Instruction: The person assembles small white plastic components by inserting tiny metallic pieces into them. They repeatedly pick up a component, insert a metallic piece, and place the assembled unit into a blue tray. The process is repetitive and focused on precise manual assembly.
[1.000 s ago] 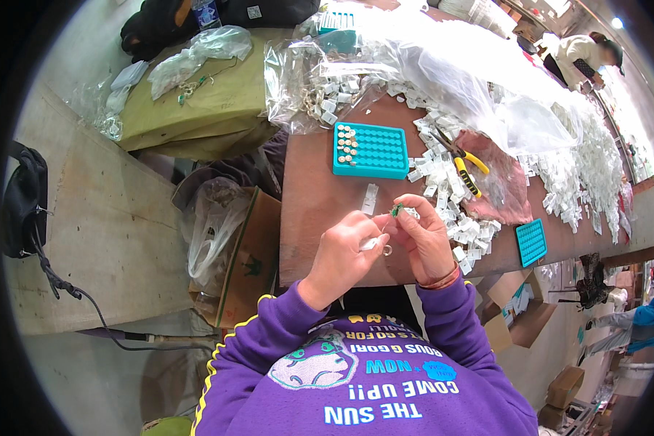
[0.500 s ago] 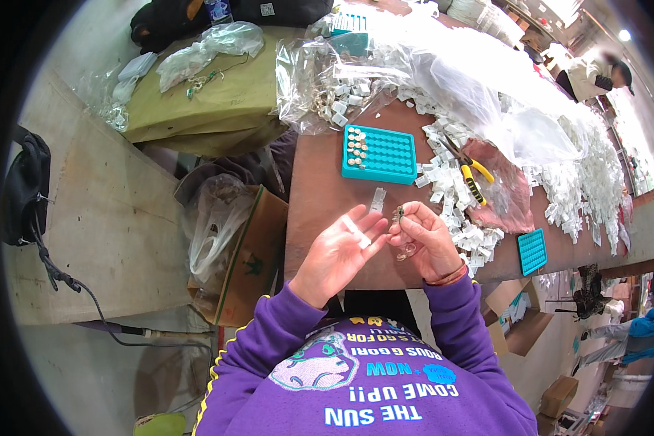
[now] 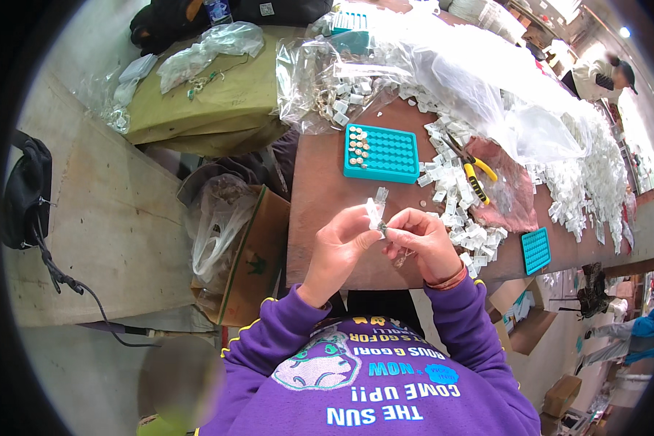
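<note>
Over the table's near edge (image 3: 309,232), my two hands meet at the fingertips. My left hand (image 3: 339,243) pinches a small white tag (image 3: 374,211), which stands up from the thumb and fingers. In my right hand (image 3: 430,245), closed at thumb and forefinger, is a small dark green piece of jewellery (image 3: 383,227) held against the tag. A thin loop, perhaps a chain, hangs below the right fingers, partly hidden. Just beyond the tag lies a clear plastic piece (image 3: 382,193). Farther off sits a teal tray (image 3: 400,156) with round, pale pieces in its left hollows.
Yellow-handled pliers (image 3: 478,182) lie right of the tray on small white plastic pieces (image 3: 458,214) and a pinkish sheet (image 3: 516,192). A smaller teal tray (image 3: 535,251) is at the right edge. A cardboard box (image 3: 248,269) stands left; a person (image 3: 592,76) is far right.
My left hand has gone from an open palm with the white tag lying on it to pinching the tag upright. The right hand has moved slightly left, bringing the jewellery to the tag.
</note>
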The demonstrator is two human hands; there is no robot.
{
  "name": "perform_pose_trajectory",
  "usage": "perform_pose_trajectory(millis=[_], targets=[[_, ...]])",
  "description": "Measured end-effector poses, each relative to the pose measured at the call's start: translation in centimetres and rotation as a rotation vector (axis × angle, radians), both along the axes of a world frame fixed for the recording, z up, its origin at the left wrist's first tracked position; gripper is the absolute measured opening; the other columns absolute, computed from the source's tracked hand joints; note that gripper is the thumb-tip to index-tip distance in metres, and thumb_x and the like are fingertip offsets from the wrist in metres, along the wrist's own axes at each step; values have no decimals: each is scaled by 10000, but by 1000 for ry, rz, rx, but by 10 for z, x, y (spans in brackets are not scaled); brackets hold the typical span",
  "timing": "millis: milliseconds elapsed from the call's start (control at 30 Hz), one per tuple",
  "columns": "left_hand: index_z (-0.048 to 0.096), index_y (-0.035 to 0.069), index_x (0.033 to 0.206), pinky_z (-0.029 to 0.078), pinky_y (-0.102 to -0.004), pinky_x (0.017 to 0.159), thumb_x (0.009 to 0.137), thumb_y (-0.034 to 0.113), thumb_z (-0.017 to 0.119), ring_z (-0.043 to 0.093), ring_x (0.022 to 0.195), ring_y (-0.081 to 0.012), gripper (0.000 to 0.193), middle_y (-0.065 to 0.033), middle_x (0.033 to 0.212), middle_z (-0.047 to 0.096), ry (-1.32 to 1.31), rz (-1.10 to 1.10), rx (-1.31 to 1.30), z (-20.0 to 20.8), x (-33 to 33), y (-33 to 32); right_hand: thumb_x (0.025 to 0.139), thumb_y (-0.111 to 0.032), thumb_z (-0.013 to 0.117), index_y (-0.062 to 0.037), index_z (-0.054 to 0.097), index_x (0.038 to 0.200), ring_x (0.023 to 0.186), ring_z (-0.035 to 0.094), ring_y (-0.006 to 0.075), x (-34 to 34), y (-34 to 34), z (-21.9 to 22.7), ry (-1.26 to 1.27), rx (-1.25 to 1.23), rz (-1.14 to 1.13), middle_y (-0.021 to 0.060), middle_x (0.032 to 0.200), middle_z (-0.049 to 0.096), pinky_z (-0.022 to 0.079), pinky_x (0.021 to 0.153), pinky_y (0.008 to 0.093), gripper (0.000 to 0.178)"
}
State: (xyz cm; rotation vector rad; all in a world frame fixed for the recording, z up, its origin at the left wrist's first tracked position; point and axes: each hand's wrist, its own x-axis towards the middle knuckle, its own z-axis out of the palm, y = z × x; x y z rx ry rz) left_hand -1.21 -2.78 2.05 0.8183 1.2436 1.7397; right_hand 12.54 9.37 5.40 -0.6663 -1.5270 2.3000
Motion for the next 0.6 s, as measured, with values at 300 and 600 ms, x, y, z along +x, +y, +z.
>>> perform_pose_trajectory(millis=[300, 600], targets=[[578, 44, 964, 505, -229, 761, 832, 47, 737, 614, 899, -78, 207, -14, 914, 648, -49, 56, -2, -5, 2, 1, 893, -80, 651, 21, 612, 930, 698, 646, 119, 1, -8, 6, -69, 205, -41, 86, 838, 667, 518, 633, 230, 115], [591, 45, 939, 501, -234, 790, 834, 6, 719, 616, 886, -76, 170, -6, 897, 647, -120, -69, 38, 5, -5, -2, 875, -42, 654, 36, 611, 917, 701, 658, 132, 5, -10, 18, -63, -46, -15, 91, 840, 671, 528, 624, 241, 99]])
